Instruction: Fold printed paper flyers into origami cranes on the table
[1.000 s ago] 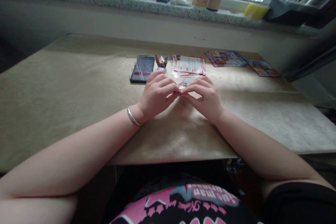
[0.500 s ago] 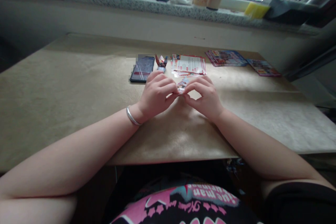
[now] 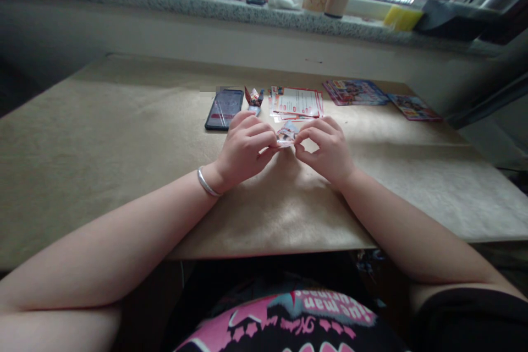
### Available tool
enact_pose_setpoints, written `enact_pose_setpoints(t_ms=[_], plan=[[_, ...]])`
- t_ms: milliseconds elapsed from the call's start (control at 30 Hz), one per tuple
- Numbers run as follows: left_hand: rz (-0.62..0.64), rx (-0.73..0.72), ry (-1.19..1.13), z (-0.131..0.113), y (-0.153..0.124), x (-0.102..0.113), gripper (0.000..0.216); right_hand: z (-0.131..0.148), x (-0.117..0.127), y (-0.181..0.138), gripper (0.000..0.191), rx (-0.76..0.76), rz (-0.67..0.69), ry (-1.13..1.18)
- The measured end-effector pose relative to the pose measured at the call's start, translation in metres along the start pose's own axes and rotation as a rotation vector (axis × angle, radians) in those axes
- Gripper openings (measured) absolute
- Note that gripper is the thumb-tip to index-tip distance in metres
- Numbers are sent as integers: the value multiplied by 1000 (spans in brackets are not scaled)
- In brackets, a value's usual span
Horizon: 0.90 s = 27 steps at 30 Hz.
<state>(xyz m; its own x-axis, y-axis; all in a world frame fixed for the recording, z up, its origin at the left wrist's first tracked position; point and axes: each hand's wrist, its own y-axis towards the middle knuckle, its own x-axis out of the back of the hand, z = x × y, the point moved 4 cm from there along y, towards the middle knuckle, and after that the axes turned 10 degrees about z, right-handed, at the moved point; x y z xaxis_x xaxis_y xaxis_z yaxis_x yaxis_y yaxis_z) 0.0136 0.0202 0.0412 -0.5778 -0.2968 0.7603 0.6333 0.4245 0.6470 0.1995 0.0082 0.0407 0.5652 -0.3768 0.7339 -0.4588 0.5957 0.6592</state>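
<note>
A small folded piece of printed paper is pinched between both of my hands, just above the brown table. My left hand, with a silver bangle on its wrist, grips the paper's left side with curled fingers. My right hand pinches its right side with thumb and forefinger. Most of the paper is hidden behind my fingers.
Behind my hands lie a dark phone, a small folded paper figure and a stack of red-and-white leaflets. More colourful leaflets lie at the far right. Cups and a yellow sponge stand on the windowsill.
My hands have shifted slightly and turned the folded paper, so more of it shows between my fingertips. Everything else on the table stays put.
</note>
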Motion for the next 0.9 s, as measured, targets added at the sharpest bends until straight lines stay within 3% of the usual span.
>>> enact_pose_setpoints(t_ms=[367,633,767,900], plan=[[6,2,68,5,-3,0,26,-6,1,-2,7,-28,22,52],[8,-13,105,3,-3,-1,20,-30,-10,-9,6,-392,36,339],[-18,12,67,3,-4,-2,20,-41,-26,-15,29,-520,63,478],[76,4,36,6,-5,-8,15,-50,-37,-20,48,-577,89,613]])
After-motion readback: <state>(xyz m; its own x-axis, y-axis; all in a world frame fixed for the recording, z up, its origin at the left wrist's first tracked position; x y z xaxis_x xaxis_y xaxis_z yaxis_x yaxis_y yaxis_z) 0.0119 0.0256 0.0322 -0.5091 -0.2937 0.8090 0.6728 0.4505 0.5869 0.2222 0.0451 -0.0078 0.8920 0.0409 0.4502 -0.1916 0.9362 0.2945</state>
